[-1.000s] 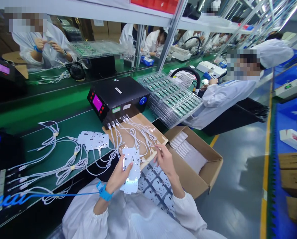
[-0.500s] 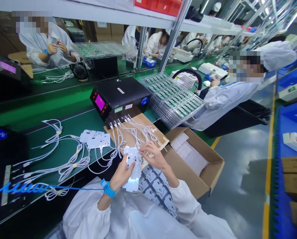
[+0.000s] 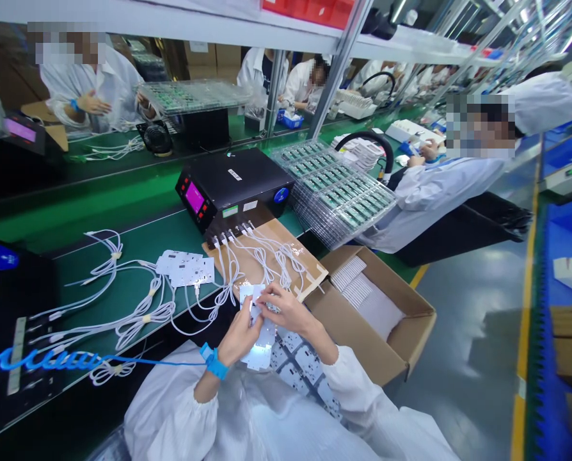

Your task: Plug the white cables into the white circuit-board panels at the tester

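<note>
White board (image 3: 261, 347), head view: near side of the black box (image 3: 242, 179), past its cables (image 3: 283, 272). Best held by the edges, likely, unbent. Left hand (image 3: 237, 337): thumb and fingers clamped on the board. Right hand (image 3: 288, 309): fingertips bunched at the board's upper part; cannot tell whether they pinch anything.

white circuit board (image 3: 262, 349) | near end brightly lit | in left grip (image 3: 238, 335)

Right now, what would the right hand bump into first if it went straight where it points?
Probably the white circuit board in the left hand; the right hand overlaps it in view, though depth is unclear.
</note>
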`<move>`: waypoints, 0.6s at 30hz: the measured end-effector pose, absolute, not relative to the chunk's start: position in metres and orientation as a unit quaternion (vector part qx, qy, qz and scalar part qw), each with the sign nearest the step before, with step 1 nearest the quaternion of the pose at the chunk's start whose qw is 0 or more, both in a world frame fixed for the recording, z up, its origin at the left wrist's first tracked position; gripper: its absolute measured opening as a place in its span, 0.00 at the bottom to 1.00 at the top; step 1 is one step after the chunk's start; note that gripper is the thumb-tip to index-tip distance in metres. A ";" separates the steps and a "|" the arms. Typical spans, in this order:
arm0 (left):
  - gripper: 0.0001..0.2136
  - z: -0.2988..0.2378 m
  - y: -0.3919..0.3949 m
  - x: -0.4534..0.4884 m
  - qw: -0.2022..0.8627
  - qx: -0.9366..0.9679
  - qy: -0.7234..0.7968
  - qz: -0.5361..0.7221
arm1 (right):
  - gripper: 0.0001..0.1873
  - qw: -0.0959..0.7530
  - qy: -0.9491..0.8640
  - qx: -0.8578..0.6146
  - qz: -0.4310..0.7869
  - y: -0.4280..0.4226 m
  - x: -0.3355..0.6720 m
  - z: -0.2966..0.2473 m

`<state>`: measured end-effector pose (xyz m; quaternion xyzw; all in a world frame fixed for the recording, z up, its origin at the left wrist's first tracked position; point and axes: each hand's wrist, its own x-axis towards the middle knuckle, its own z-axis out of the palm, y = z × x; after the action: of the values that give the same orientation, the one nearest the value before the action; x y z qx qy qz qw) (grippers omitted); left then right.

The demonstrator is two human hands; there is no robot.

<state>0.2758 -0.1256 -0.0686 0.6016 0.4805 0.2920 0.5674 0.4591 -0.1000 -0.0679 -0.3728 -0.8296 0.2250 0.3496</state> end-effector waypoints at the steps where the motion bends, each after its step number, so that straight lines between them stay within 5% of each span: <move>1: 0.24 -0.069 -0.126 0.276 0.564 0.603 0.482 0.294 | 0.08 0.345 -0.832 -0.372 0.222 -0.100 0.460 -0.067; 18: 0.27 -0.090 -0.131 0.280 0.450 0.663 0.527 0.285 | 0.09 0.326 -0.858 -0.377 0.126 -0.109 0.450 -0.063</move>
<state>0.2801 -0.1314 -0.0899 0.6626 0.5269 0.2845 0.4498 0.4495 -0.1088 -0.0626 -0.3772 -0.8575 0.1259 0.3263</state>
